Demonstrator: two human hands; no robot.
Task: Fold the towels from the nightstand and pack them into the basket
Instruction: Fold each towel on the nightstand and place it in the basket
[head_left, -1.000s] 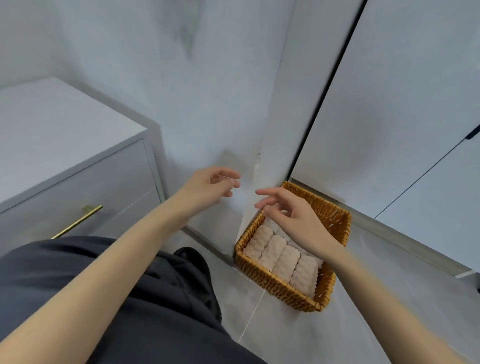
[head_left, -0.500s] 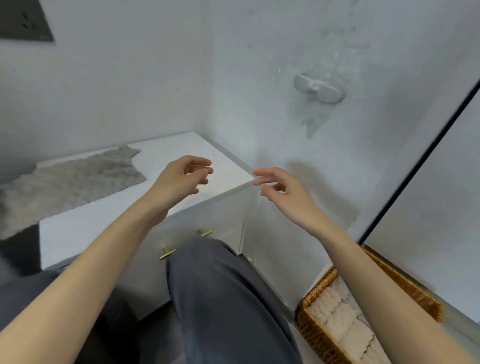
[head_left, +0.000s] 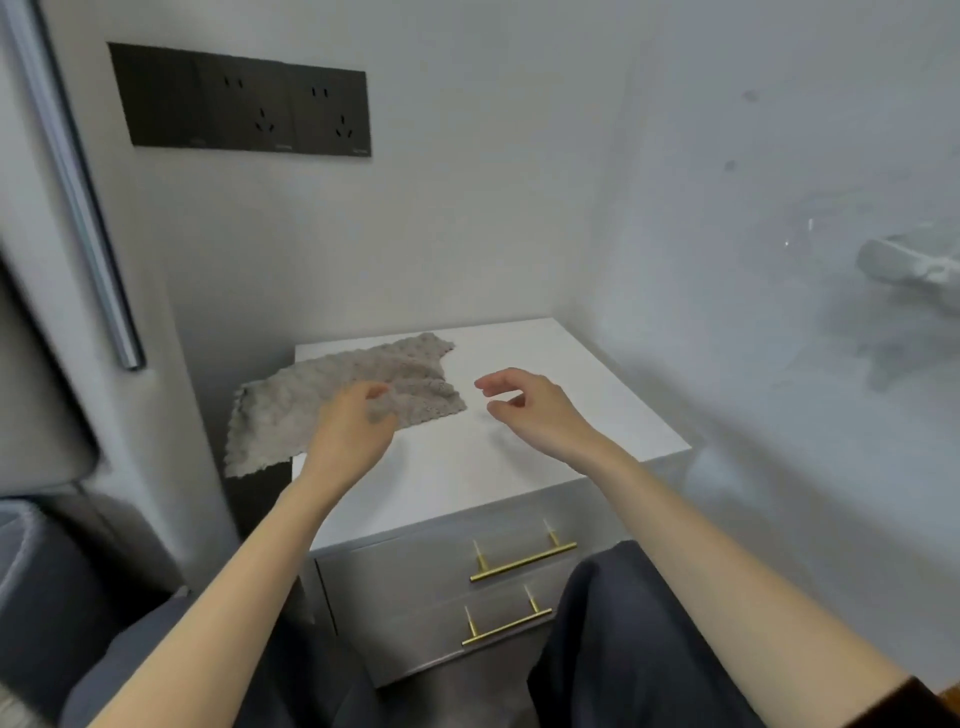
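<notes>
- Since half a second ago the view has swung left and down: the basket, then at the lower right, has gone out of sight, and both hands, then in the air short of the nightstand (head_left: 519, 467), are now over its white top.
- Far left, the towel (head_left: 291, 410) lies spread flat on the back left part of the top. One corner hangs over the left edge. It is unfolded, so by my reading this is the next one to fold.
- The left hand (head_left: 353, 436) hovers over the towel's near edge, forearm reaching up from the lower left and palm turned down. Its fingers (head_left: 376, 392) are loosely curled and grasp nothing. They are blurred, so I cannot tell whether they touch the cloth yet. The pose suggests a reach for that edge.
- The right hand (head_left: 540, 415) is just right of the towel, above bare tabletop. Its palm faces left, with fingers (head_left: 493, 382) and thumb apart in a relaxed curve, and it is empty. It seems set to take the towel's right side.
- Below the hands, the drawers with brass handles (head_left: 522, 561) are closed, and dark-trousered knees sit on either side.
</notes>
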